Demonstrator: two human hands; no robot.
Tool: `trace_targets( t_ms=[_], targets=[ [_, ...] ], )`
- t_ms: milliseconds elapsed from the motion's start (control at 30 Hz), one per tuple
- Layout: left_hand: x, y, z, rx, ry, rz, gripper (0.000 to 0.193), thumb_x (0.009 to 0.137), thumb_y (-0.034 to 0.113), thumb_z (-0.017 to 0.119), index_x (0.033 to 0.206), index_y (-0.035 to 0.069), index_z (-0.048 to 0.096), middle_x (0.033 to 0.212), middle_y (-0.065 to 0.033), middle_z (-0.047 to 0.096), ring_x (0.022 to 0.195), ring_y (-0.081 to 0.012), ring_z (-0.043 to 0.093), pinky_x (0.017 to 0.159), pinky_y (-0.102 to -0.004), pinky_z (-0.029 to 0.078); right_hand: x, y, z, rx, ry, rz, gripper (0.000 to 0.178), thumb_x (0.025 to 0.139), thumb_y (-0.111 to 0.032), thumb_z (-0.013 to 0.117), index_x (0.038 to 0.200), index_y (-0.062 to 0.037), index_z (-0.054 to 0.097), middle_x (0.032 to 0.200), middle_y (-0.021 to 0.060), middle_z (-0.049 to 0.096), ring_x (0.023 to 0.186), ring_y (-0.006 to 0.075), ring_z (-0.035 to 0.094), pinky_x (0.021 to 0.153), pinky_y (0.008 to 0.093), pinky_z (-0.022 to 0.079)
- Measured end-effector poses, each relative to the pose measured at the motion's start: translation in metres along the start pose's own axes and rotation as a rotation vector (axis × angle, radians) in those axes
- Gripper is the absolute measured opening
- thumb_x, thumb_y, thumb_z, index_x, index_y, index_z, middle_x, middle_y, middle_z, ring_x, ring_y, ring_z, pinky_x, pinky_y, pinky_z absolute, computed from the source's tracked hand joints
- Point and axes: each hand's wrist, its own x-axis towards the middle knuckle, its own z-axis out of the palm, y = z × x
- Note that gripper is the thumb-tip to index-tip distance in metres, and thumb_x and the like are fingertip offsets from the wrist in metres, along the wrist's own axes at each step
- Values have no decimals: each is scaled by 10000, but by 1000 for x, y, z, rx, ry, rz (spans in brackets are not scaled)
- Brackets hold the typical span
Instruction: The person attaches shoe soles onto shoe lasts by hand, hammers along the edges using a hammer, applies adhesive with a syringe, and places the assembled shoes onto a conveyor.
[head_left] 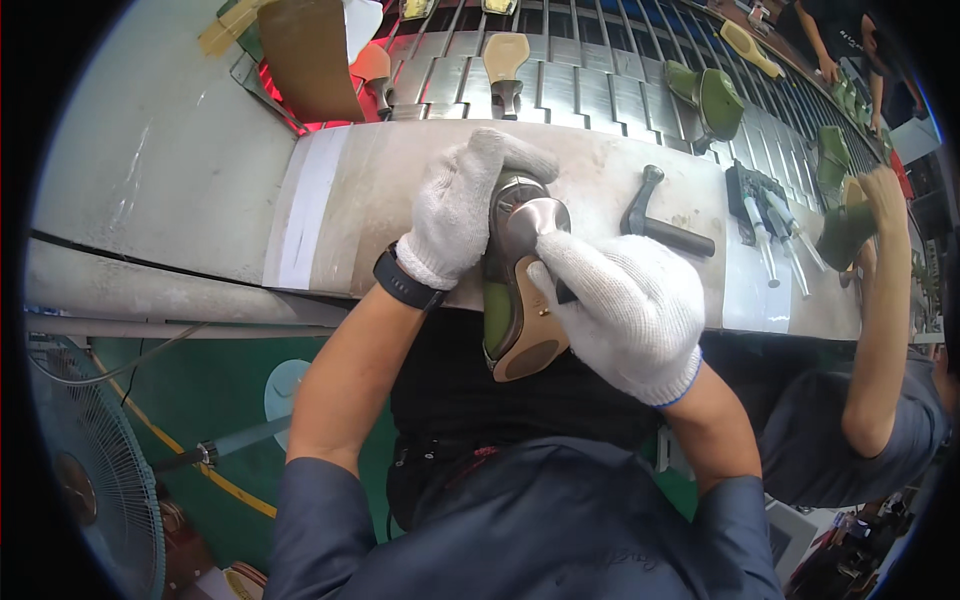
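Observation:
A green shoe upper on a last [497,310], with its tan insole board [532,335] facing up, stands against the table's near edge. My left hand [460,205], in a white knit glove, is wrapped round its far end. My right hand [630,310], gloved alike, is closed on a metal tool with a shiny flared head [537,222]. That head lies over the far part of the shoe. The tool's handle is mostly hidden by my fingers, so its exact kind does not show.
Right of the shoe lies a dark hammer-like tool [665,225]. Farther right are a black holder [755,200] and several white-handled slim tools [780,240]. Behind the table, a slatted metal conveyor [575,90] carries shoes. A co-worker's arm [885,310] reaches in at right; a fan [95,470] stands lower left.

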Motion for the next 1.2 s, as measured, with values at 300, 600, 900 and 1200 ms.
trace_targets(
  t_ms=[300, 600, 900, 1200],
  targets=[
    [5, 0, 4, 37, -25, 45, 882, 1230, 607, 194, 1131, -29, 798, 1083, -117, 807, 968, -181, 738, 938, -341, 588, -5, 9, 21, 20, 37, 44, 452, 787, -55, 975, 1205, -46, 804, 891, 100, 775, 698, 288, 722, 633, 394, 562],
    [6, 0, 6, 39, -51, 40, 840, 1242, 569, 223, 1119, -30, 800, 1054, -111, 804, 949, -178, 737, 917, -340, 589, -4, 16, 21, 21, 36, -3, 465, 817, -16, 881, 1267, -12, 765, 850, 81, 734, 666, 267, 702, 602, 386, 555],
    [31, -12, 3, -67, -101, 39, 592, 1208, 435, 469, 1082, -40, 799, 1040, -110, 804, 923, -163, 741, 884, -336, 599, 12, 38, 30, -45, 78, -82, 357, 834, -33, 777, 1189, -25, 734, 801, 60, 665, 694, 250, 705, 625, 395, 568],
    [55, -17, -5, -198, -55, -161, 254, 1046, 220, 725, 996, -9, 824, 869, -49, 781, 751, -83, 687, 707, -233, 526, 32, 52, -16, 589, -235, 974, 325, 1085, -250, 701, 1286, -15, 802, 883, 130, 784, 772, 232, 762, 731, 368, 605]
  ],
)
